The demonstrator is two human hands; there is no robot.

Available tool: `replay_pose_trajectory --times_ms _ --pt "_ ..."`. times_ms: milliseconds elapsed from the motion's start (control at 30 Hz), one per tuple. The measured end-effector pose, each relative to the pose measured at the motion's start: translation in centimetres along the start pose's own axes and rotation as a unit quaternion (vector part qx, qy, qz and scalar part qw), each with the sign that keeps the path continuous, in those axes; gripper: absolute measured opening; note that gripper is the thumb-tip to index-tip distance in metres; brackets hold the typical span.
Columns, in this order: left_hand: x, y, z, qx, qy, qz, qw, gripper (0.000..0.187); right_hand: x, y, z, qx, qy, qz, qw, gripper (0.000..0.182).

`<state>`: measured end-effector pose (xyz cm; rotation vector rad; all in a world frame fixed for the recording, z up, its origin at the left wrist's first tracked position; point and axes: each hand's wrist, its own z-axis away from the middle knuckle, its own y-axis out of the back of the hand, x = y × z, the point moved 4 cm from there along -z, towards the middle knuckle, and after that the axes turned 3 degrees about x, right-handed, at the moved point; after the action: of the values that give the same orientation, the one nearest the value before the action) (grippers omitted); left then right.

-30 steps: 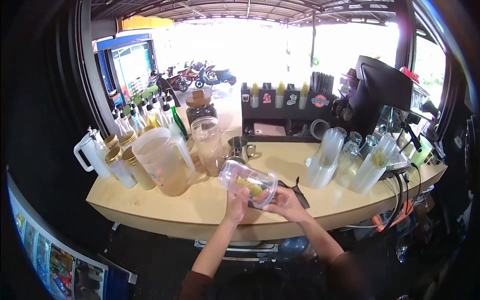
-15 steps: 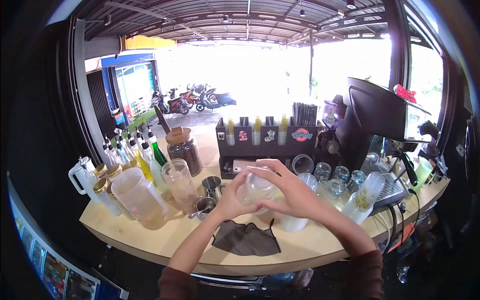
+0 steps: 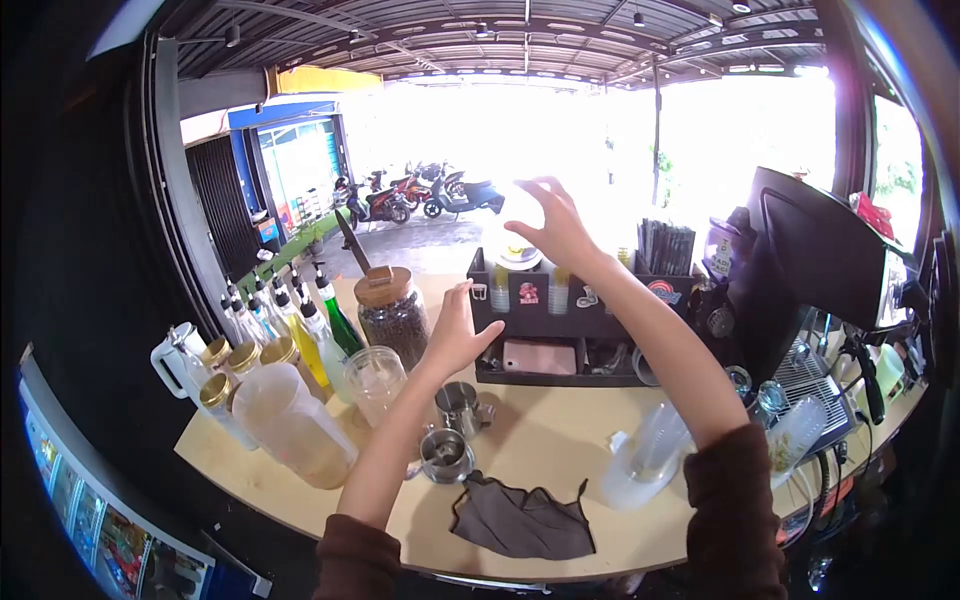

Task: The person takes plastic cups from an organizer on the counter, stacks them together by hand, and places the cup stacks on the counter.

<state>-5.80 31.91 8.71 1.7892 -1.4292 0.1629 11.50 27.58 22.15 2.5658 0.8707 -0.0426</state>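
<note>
My right hand (image 3: 560,228) is raised at the back of the counter, its thumb and fingers curved around the upper part of a clear container (image 3: 517,258), whose outline is partly lost in glare. The container is over the top left of a black organizer (image 3: 625,325). My left hand (image 3: 458,338) is lower and to the left, in front of the organizer, with fingers and thumb apart and nothing between them. Below it are a metal pitcher (image 3: 459,408) and a metal cup (image 3: 446,455). A dark cloth mask (image 3: 522,520) lies near the front edge.
Pump bottles (image 3: 340,322), a lidded jar of dark beans (image 3: 393,325) and a large plastic pitcher (image 3: 290,425) stand left. A phone (image 3: 540,357) lies in the organizer. Stacked plastic cups (image 3: 655,450) stand right, near an espresso machine (image 3: 805,375).
The clear container has moved from between both hands up to the organizer top. My right hand has risen with it; my left hand has come away. The view has shifted.
</note>
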Motion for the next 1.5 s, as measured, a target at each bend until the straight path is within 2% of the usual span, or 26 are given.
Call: replay_pose_trajectory --times_ms 67,100,167,233,267,333,433,667,867,933,967,1000,1033,1067,1100,1167,1200,1233,1267,1300,1333,1400,1433,1500 --pt "-1.5 -0.7 -2.0 -0.002 -0.048 -0.154 0.987 0.084 2.5 -3.2 -2.0 0.015 0.002 0.023 1.0 0.055" --pt "-1.3 -0.7 -2.8 -0.021 -0.01 -0.188 0.982 0.085 3.7 -4.8 -2.9 -0.006 -0.005 0.04 0.999 0.056" --pt "-1.8 -1.0 -3.8 -0.027 -0.008 -0.221 0.975 0.085 4.8 -6.6 -4.6 -0.026 -0.012 0.056 0.998 0.057" --pt "-1.5 -1.2 -3.9 -0.025 0.0 -0.281 0.959 0.081 5.9 -8.6 -5.4 -0.149 -0.04 0.089 0.984 0.058" --pt "-1.6 -1.3 -4.0 -0.028 0.002 -0.279 0.96 0.081 6.3 -9.2 -5.6 -0.152 -0.043 0.09 0.983 0.058" --pt "-2.1 -2.0 -4.0 -0.058 -0.005 -0.303 0.951 0.078 7.6 -10.8 -5.3 -0.223 -0.08 0.145 0.961 0.06" --pt "-2.4 -2.2 -3.7 -0.042 -0.018 -0.3 0.953 0.077 8.4 -11.3 -4.6 -0.287 -0.077 0.128 0.946 0.063" --pt "-2.4 -2.2 -3.6 -0.024 -0.027 -0.307 0.951 0.078 8.8 -11.5 -3.2 -0.329 -0.118 0.103 0.931 0.066" --pt "-2.2 -2.2 -3.5 -0.036 -0.006 -0.292 0.956 0.08 8.1 -11.3 -1.9 -0.284 -0.07 0.118 0.949 0.066" --pt "-1.1 -1.8 -2.9 -0.032 -0.007 -0.301 0.953 0.08 7.2 -9.9 -1.6 -0.227 -0.068 0.164 0.958 0.063" --pt "-0.3 -1.6 -2.5 -0.017 -0.032 -0.291 0.956 0.079 6.2 -9.0 -1.2 -0.136 0.017 0.158 0.978 0.044" --pt "0.4 -1.7 -2.0 -0.003 -0.058 -0.279 0.959 0.078 5.3 -7.7 -1.1 -0.138 0.013 0.16 0.977 0.044" --pt "1.1 -1.9 -1.3 0.03 -0.094 -0.261 0.96 0.072 3.6 -6.1 -1.3 -0.2 0.002 0.167 0.965 0.034" --pt "2.4 -2.1 -0.6 0.025 -0.093 -0.255 0.962 0.072 2.3 -4.8 -0.9 -0.263 -0.01 0.173 0.949 0.026" --pt "4.4 -2.0 0.2 0.009 -0.114 -0.191 0.975 0.068 1.0 -3.3 0.1 -0.219 0.001 0.161 0.962 0.016" --pt "6.9 -3.0 1.8 -0.011 -0.157 -0.067 0.985 0.059 -1.9 0.2 2.4 -0.229 0.004 0.16 0.96 0.016" --pt "8.1 -3.6 2.8 -0.014 -0.154 -0.063 0.986 0.059 -3.4 1.8 3.6 -0.234 0.013 0.157 0.96 0.016" --pt "9.6 -4.1 4.0 -0.051 -0.154 -0.001 0.987 0.057 -4.4 3.5 5.1 -0.236 0.009 0.157 0.959 0.016" --pt "10.9 -4.9 5.3 -0.087 -0.154 0.061 0.982 0.056 -5.4 5.5 6.6 -0.198 0.012 0.119 0.973 0.015" --pt "11.8 -5.8 6.6 -0.115 -0.144 0.086 0.979 0.064 -6.3 7.6 8.2 -0.157 0.014 0.081 0.984 0.015" --pt "12.6 -6.5 8.1 -0.118 -0.143 0.088 0.979 0.064 -7.1 9.3 10.0 -0.157 0.011 0.082 0.984 0.015" --pt "13.9 -8.1 11.2 -0.167 -0.104 0.141 0.97 0.075 -8.1 13.5 13.4 -0.026 -0.039 -0.015 0.999 0.023" --pt "14.0 -9.2 12.4 -0.185 -0.074 0.165 0.966 0.091 -8.4 14.7 15.6 -0.028 -0.042 -0.014 0.999 0.023" --pt "13.9 -11.3 14.8 -0.188 -0.064 0.179 0.963 0.095 -7.8 17.4 20.2 0.089 -0.146 -0.067 0.983 0.046"
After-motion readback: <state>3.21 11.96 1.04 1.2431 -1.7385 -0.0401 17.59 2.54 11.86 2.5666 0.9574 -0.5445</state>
